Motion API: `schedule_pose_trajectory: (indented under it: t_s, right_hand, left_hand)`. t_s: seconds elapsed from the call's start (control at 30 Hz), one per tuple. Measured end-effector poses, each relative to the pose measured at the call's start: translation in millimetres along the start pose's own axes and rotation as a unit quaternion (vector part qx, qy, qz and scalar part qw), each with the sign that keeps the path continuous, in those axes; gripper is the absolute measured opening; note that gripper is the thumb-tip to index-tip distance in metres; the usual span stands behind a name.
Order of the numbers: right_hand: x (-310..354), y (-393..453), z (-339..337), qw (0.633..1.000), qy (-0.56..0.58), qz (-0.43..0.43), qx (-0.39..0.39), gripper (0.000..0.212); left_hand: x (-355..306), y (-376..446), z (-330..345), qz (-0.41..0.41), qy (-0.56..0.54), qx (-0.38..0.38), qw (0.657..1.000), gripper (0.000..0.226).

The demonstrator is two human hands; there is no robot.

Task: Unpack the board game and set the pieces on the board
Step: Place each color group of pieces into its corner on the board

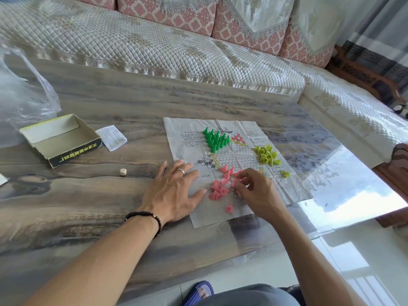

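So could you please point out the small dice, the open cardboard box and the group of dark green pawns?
Small dice [122, 172], head view, its top face.
Open cardboard box [76, 152], head view, its printed front wall.
Dark green pawns [216, 139], head view, middle of the cluster.

Just the one view here, a wide-angle cam on the person's head, looking forward and down over the worktop [88, 195] – close enough that both forearms run in from the bottom edge. A sofa [154, 51] fills the far side, straight edges bowing toward the corners
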State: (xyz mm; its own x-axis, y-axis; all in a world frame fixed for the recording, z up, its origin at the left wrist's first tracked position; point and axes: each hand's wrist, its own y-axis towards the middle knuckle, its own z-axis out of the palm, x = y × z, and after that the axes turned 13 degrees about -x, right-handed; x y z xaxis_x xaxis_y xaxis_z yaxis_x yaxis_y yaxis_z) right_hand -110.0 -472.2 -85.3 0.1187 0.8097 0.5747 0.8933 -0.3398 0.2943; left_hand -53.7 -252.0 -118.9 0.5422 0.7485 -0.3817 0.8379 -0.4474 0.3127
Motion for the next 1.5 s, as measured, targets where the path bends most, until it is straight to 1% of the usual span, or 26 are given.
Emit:
schedule_pose_trajectory:
  t_s: [0.07,0.2,0.37,0.53,0.7,0.9,1.03,1.17,1.3,1.5]
  right_hand:
    - [1.5,2.0,-2.1,1.000,0.005,-0.001,-0.006,0.006]
    - [4.2,6.4,-4.8,0.999,-0.024,-0.035,-0.024,0.013]
    - [4.6,10.6,-6.7,1.000,-0.015,-0.005,-0.008,0.004]
    - [7.1,16.1,-7.9,1.000,-0.021,-0.008,-0.015,0.007]
    - [6.6,19.1,-11.1,0.999,-0.043,-0.007,0.008,0.007]
    - [7.7,23.6,-18.2,0.998,-0.051,-0.034,0.023,0.007]
    - [7.8,25.7,-18.6,0.996,-0.071,-0.056,0.011,0.007]
    - [6.4,26.8,-15.8,0.989,-0.108,-0.097,-0.002,0.010]
    - [6.8,26.2,-10.0,0.984,-0.120,-0.130,-0.017,0.012]
    - [6.2,27.3,-2.2,0.983,-0.120,-0.139,-0.016,0.012]
  left_hand:
    - [0.7,0.6,0.8,0.002,0.004,0.000,1.000,0.065]
    - [1.4,1.0,1.6,0.004,0.008,-0.002,1.000,0.065]
    - [1.1,0.5,2.0,0.005,0.013,-0.004,1.000,0.065]
    - [1.4,0.3,1.5,0.006,0.014,-0.001,1.000,0.065]
    - [1.6,0.9,2.4,0.006,0.015,-0.004,1.000,0.064]
    - [1.9,1.5,2.5,0.008,0.018,0.000,1.000,0.065]
    - [1.6,1.4,2.0,0.008,0.020,0.000,1.000,0.065]
    - [1.9,2.7,3.9,0.008,0.021,-0.001,1.000,0.065]
    - [2.4,2.1,4.2,0.008,0.022,-0.001,1.000,0.064]
    - [2.8,2.1,5.1,0.009,0.025,-0.006,1.000,0.064]
